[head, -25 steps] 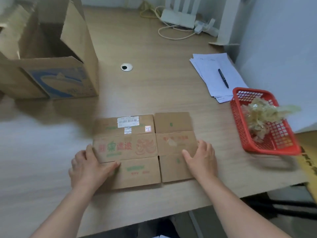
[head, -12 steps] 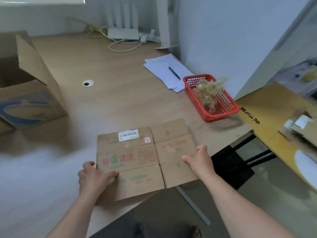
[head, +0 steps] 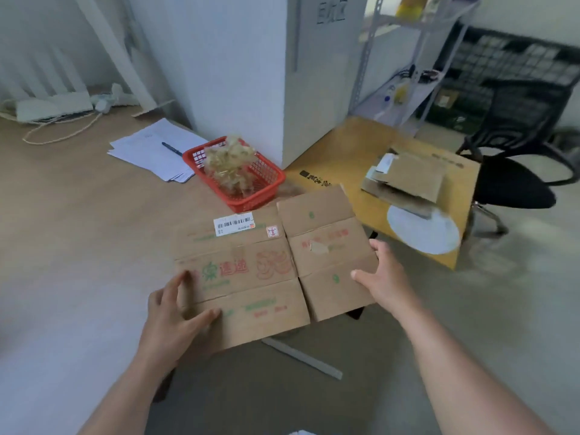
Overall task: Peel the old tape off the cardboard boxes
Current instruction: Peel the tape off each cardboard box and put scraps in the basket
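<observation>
Since the frame half a second ago the box (head: 270, 271) sits further right and further off the table (head: 78, 230): then mostly its near edge passed the table edge, now its right half and its near part hang over the floor. The basket (head: 248, 204), then apart from it, is now just beyond its far edge.

The fingers (head: 185, 279) of the left hand (head: 175, 312) are spread: one finger and the thumb lie wide apart on the top face, at the near left corner of the box, and the hand holds this corner. Its other fingers I cannot tell. The right hand (head: 381, 277) grips the right edge, with the thumb on top and the other fingers close together along the edge, their tips hidden.

The box is flattened and lies almost level between both hands, printed side up, with red and green print. A white barcode label (head: 233, 222) is stuck near its far edge, and a pale torn patch (head: 320, 248) shows on the right panel.

The basket is red and holds a wad of yellowish tape (head: 232, 164). Left of it, on the table, lie white papers (head: 147, 152) with a dark pen (head: 172, 149) on top. To the right of the table stands a big yellow carton (head: 339, 152); on it rests a stack (head: 408, 180) of flat cardboard. Behind that is a black chair (head: 514, 186).
</observation>
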{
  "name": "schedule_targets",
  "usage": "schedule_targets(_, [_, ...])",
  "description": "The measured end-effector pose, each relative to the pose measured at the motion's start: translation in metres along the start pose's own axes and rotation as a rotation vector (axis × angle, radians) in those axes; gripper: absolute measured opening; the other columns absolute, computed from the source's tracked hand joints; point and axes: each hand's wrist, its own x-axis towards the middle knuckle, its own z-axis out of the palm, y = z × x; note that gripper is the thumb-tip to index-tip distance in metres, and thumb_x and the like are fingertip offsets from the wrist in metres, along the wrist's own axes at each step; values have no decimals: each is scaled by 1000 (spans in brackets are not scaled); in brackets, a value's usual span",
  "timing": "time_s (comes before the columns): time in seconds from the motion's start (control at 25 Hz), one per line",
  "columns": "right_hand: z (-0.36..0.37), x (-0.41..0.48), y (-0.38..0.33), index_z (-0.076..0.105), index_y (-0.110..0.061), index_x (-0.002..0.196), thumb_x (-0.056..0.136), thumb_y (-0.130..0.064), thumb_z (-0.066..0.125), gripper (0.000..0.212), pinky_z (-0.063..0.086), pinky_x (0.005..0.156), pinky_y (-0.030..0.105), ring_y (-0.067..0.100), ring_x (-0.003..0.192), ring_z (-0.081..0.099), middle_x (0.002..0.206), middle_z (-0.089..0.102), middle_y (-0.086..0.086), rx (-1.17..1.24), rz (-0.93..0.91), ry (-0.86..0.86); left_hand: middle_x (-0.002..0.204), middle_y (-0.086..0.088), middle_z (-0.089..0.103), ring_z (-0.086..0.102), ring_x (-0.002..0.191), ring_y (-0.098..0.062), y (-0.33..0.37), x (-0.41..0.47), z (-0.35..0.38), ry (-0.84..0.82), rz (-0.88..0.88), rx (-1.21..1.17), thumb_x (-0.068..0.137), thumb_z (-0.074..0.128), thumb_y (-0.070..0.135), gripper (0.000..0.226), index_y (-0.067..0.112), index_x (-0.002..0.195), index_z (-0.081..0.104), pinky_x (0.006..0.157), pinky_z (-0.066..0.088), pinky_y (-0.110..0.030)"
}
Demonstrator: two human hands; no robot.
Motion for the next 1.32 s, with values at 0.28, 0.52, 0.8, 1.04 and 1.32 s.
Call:
schedule_targets(0.28, [-178,-5,129,36,-21,139,78,-19,71,70,44,95,37,21,115,54,133,52,2,100,126,265,121,2,38,48,94,-16,157,-14,146,-173,295,105,65,85,40,90,40,140,35,81,42,-35])
schedule_targets(0.52, [-295,0,220,36,-18,142,78,-18,72,74,42,97,34,23,119,52,136,51,5,74,226,422,120,5,31,49,97,-17,257,-34,272,-280,440,133,68,82,43,91,44,141,29,79,47,-37])
schedule_targets(0.8, [-352,68,270,37,-19,141,78,-19,71,72,41,101,40,23,119,52,135,53,3,65,265,431,125,1,33,47,106,-19,317,-5,358,-308,476,132,71,81,41,89,42,142,28,88,47,-39])
schedule_targets(1.04, [-400,192,270,37,-22,141,80,-19,70,70,43,97,39,21,116,53,134,53,-1,19,224,353,122,8,28,37,106,-11,365,60,419,-241,397,50,72,80,38,88,42,143,27,87,40,-31])
schedule_targets(1.32, [-412,358,236,36,-21,141,81,-19,70,68,43,97,38,17,117,50,135,50,0,-90,49,156,121,9,28,43,98,-13,389,118,453,-86,190,6,73,77,46,87,47,139,22,78,44,-30])
